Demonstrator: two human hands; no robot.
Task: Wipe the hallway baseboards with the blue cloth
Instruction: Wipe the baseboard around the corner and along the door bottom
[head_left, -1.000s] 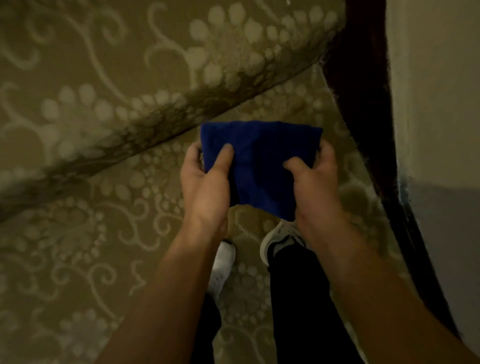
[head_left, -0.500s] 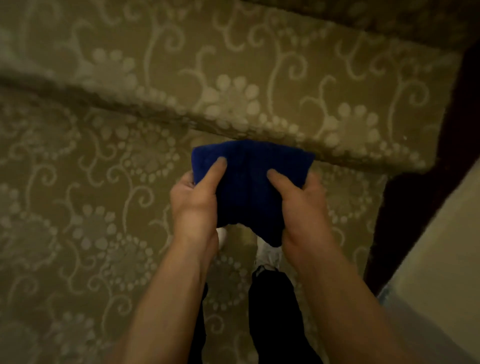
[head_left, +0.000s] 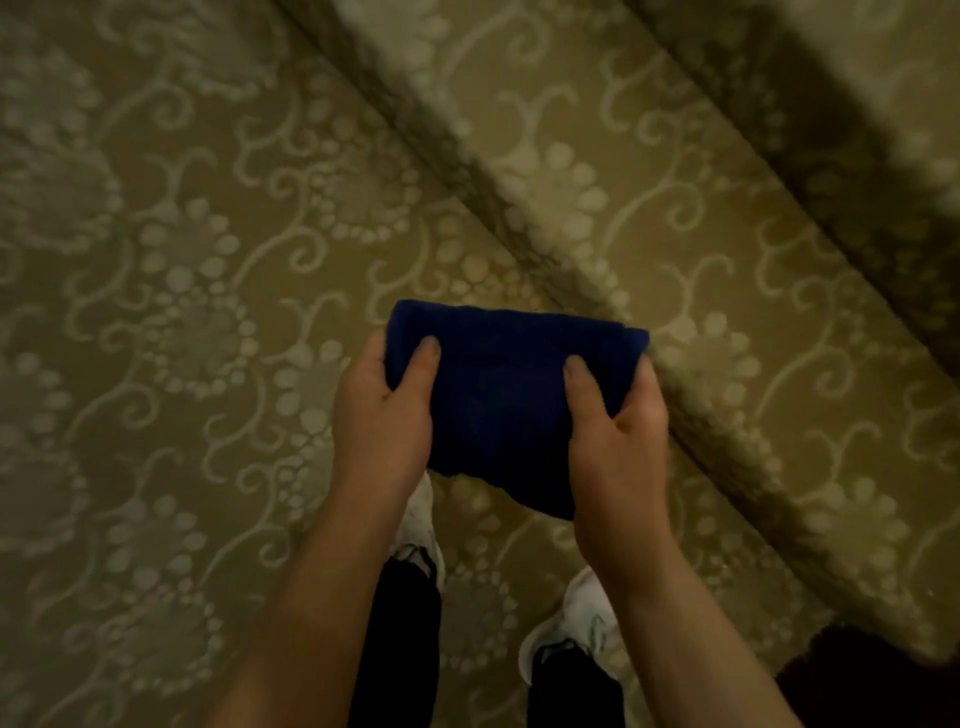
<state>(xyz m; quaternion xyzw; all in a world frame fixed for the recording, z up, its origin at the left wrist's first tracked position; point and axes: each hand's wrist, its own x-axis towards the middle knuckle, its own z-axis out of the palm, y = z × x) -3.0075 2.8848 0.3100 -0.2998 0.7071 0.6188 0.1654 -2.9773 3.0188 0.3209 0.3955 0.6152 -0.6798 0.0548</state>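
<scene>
patterned carpet (head_left: 218, 322) and carpeted step (head_left: 675, 270) under blue cloth (head_left: 509, 395).

Dark blue cloth (head_left: 511, 395), olive-gold carpet (head_left: 156, 260) with pale floral scrolls, white shoes (head_left: 576, 629), black trousers (head_left: 400, 649)

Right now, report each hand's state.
Left hand: grips the folded dark blue cloth.
Right hand: grips the same cloth.
</scene>
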